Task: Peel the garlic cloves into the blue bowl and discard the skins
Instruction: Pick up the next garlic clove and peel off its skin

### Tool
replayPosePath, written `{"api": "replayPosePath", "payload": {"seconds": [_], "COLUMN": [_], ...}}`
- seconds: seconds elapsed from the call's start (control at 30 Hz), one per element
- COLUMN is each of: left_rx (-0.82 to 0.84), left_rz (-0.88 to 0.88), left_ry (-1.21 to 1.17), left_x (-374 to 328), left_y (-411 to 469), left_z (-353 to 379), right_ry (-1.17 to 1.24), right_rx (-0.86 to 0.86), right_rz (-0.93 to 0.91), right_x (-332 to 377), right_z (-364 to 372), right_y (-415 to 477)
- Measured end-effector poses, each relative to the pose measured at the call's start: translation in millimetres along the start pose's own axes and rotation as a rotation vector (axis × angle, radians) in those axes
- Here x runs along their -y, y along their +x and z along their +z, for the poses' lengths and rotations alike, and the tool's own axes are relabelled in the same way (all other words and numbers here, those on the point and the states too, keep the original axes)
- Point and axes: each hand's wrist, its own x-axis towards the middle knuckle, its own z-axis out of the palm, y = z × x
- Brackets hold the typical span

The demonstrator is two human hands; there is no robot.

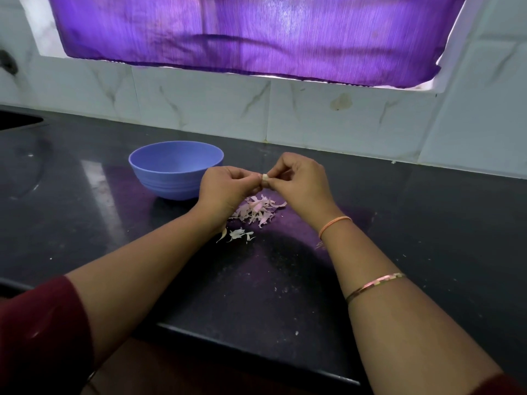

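Observation:
A small pale garlic clove (265,177) is pinched between the fingertips of both hands above the dark counter. My left hand (228,186) holds it from the left and my right hand (299,181) from the right, fingers curled. The blue bowl (175,169) stands on the counter just left of and behind my left hand; its inside is not visible from here. A heap of pinkish garlic skins (256,210) lies on the counter right beneath the hands, with a few whiter scraps (238,234) nearer to me.
The black stone counter (399,223) runs to a tiled wall at the back, under a window with a purple curtain (256,32). A sink edge (17,121) shows at far left. The counter's front edge (256,354) lies close to my body.

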Motion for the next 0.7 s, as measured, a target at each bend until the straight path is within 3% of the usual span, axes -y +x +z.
{"api": "replayPosePath", "payload": {"seconds": [0.17, 0.33, 0.7], "left_rx": [-0.093, -0.12, -0.148], "left_rz": [0.153, 0.218, 0.235], "left_ry": [0.295, 0.383, 0.467], "left_x": [3.1, 4.3, 6.0], "left_y": [5.1, 4.0, 7.3], "left_z": [-3.7, -4.1, -11.0], "right_ry": [0.312, 0.582, 0.685], "right_rx": [-0.006, 0.0, -0.081], "right_rz": [0.118, 0.193, 0.195], "right_x": [4.2, 10.1, 7.5], "right_z": [-0.4, -6.2, -10.9], "right_y": [-1.0, -5.3, -2.3]}}
